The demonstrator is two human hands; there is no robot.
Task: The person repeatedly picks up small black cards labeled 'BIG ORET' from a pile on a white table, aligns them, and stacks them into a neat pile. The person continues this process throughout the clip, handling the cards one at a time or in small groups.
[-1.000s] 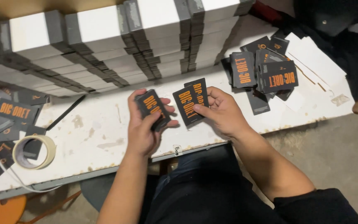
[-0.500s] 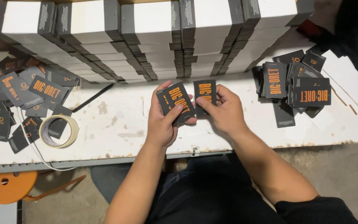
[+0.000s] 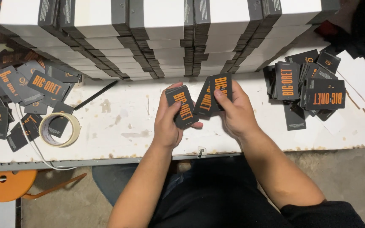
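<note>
Small stack of black cards (image 3: pixel 183 106) w/ orange print sits in the left hand (image 3: pixel 168 122), just above the white tabletop (image 3: pixel 148 135) near its front edge; fingers wrapped round the stack, thumb across the top card, so hand closed on it. Right hand (image 3: pixel 233 113) just beside it, pinching two more black cards (image 3: pixel 214 93) fanned apart, upper one upright, lower one tilted toward the left-hand stack; edges look close to touching, can't tell for sure.

Right of the hands: loose pile of same cards (image 3: pixel 307 88) on the tabletop, some face up w/ orange print, some face down. Left side: bigger scattered heap of cards (image 3: pixel 20 90), partly overlapping a roll of tape (image 3: pixel 60 129) w/ a thin white cord (image 3: pixel 32 145) running under it and off the front edge. Black pen (image 3: pixel 96 95) lies diagonally between heap and hands.

Behind everything, rows of stacked white boxes w/ dark bands (image 3: pixel 161 38) across the back of the tabletop. Orange stool (image 3: pixel 7 185) below, lower left
</note>
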